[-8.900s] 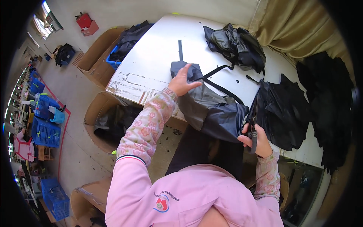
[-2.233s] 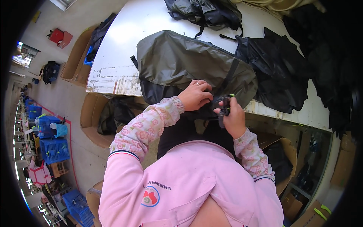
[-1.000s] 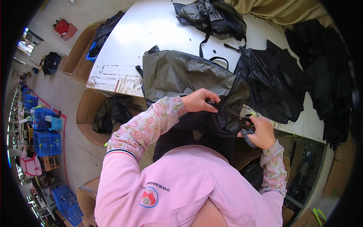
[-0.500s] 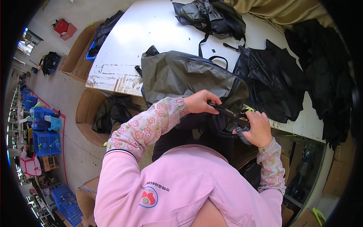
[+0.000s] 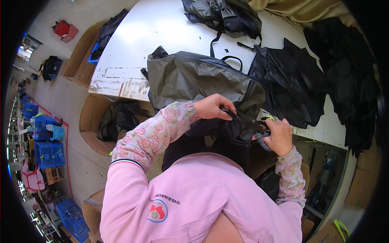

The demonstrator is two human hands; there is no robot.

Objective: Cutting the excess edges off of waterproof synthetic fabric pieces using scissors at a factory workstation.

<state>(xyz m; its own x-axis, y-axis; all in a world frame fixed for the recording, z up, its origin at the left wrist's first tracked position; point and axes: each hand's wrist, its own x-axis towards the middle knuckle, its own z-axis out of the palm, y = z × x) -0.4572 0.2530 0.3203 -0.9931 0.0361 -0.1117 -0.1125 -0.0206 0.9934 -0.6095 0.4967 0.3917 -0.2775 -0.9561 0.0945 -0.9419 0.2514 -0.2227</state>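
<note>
An olive-grey and black fabric bag (image 5: 194, 77) lies across the near edge of the white table, and its near end hangs over that edge. My left hand (image 5: 214, 107) pinches the black edge of the bag. To the right, my right hand (image 5: 277, 137) is closed around dark-handled scissors (image 5: 263, 131) with a yellow-green strip on them. Their blades are hard to make out against the dark cloth. A thin black strap loop (image 5: 234, 60) stands up along the bag's far side.
A heap of black and olive bags (image 5: 223, 18) rests at the far side of the table (image 5: 133, 44). Black sheets (image 5: 287, 81) lie right of the bag, and more black cloth (image 5: 344, 77) hangs over the right edge. Cardboard boxes (image 5: 91, 117) with dark bags stand at left.
The scissors have drawn back rightward from the bag's edge, and their blades show less. My left hand still pinches the cloth, shifted slightly up and left.
</note>
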